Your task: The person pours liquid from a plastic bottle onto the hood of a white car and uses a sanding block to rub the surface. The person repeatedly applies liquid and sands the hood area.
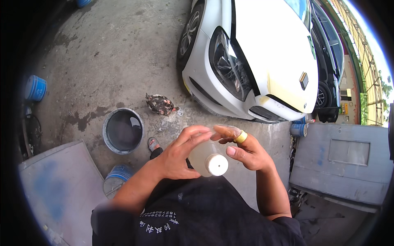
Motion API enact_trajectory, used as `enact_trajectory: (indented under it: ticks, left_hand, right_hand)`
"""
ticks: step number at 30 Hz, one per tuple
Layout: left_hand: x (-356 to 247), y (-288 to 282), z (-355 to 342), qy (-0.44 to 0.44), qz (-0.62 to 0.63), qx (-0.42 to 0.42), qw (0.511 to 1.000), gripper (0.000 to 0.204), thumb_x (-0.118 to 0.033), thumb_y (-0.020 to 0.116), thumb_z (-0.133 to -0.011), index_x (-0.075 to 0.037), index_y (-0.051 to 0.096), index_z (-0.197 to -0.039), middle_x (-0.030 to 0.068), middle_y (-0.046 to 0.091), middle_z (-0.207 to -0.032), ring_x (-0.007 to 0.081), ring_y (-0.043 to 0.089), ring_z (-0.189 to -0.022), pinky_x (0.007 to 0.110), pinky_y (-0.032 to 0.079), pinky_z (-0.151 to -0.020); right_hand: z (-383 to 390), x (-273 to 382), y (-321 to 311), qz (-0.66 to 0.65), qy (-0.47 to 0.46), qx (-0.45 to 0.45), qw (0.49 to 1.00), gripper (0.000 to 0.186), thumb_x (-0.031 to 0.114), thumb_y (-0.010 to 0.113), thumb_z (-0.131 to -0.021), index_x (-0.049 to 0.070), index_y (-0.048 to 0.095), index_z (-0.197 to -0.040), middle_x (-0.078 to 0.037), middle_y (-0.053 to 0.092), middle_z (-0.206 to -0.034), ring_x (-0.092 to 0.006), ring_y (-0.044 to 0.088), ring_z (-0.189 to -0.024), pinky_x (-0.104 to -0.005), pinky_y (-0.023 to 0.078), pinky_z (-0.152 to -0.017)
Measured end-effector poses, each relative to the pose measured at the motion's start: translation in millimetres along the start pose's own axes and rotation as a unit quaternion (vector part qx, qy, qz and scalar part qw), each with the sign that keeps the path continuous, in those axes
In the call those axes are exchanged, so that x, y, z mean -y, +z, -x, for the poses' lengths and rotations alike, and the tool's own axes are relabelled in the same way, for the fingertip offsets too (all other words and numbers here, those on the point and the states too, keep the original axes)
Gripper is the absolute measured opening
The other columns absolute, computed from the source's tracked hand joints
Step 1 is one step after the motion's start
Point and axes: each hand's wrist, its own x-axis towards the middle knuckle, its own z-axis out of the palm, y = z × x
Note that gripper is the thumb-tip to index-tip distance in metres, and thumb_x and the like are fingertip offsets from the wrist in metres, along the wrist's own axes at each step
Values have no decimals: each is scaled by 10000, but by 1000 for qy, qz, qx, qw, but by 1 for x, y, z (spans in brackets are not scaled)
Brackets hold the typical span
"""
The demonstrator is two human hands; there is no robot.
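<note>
Just ahead of the chest, the left hand (176, 158) gripped a bottle (198, 158) from its left side, fingers bent toward the far end, thumb at the near edge. Right hand (248, 153): fingers curled by the far side, yellow band (241, 136) on one, thumb apart; couldn't tell whether it gripped. Both forearms angled inward. Bottle was cloudy, translucent, rounded; round white cap (217, 165) with a dark centre dot. Cap end faced up toward the head, long axis foreshortened, base away. Further out: round bucket (139, 141) with dark liquid, rough stained concrete (98, 53), smooth white car (279, 53).
</note>
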Motion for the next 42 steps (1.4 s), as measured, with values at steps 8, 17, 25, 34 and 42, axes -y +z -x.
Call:
enact_trajectory:
  ticks: [8, 17, 25, 34, 42]
  left_hand:
    - [-2, -2, -4, 0, -10, -8, 1000, 952, -109, 870, -616, -73, 437, -1462, 167, 402, -1439, 339, 475, -1318, 426, 447, -1069]
    - [-3, -3, -6, 4, -22, -7, 1000, 946, -110, 870, -616, -70, 442, -1458, 172, 404, -1437, 340, 468, -1325, 424, 436, -1079]
    - [-5, -4, -9, 4, -17, 7, 1000, 952, -106, 865, -611, -65, 440, -1462, 174, 405, -1439, 340, 469, -1324, 425, 438, -1077]
    - [-5, -3, -11, 4, -20, 11, 1000, 952, -103, 863, -612, -56, 439, -1462, 167, 389, -1445, 333, 481, -1314, 427, 450, -1061]
    - [-6, 0, -9, -1, -31, 25, 999, 947, -85, 848, -616, -54, 434, -1467, 165, 381, -1450, 332, 497, -1298, 422, 469, -1041]
  right_hand:
    - [0, -1, 1, -24, 11, 2, 1000, 599, 286, 608, -983, 8, 433, -1483, -144, 631, -1278, -253, 570, -1215, -392, 430, -1030]
    - [1, -5, 1, -70, 13, 8, 997, 621, 282, 599, -992, -2, 390, -1504, -135, 614, -1286, -242, 558, -1208, -386, 422, -1034]
    - [5, -7, -2, -105, 5, 17, 994, 630, 347, 531, -1023, 1, 363, -1521, -153, 588, -1307, -249, 531, -1239, -390, 389, -1061]
    - [8, -9, -5, -92, -4, 17, 996, 636, 394, 504, -1030, -6, 381, -1509, -159, 594, -1311, -256, 531, -1248, -397, 389, -1066]
    - [14, -12, -4, -102, -4, 12, 995, 631, 395, 509, -1026, 0, 393, -1504, -147, 595, -1307, -248, 537, -1237, -399, 393, -1062]
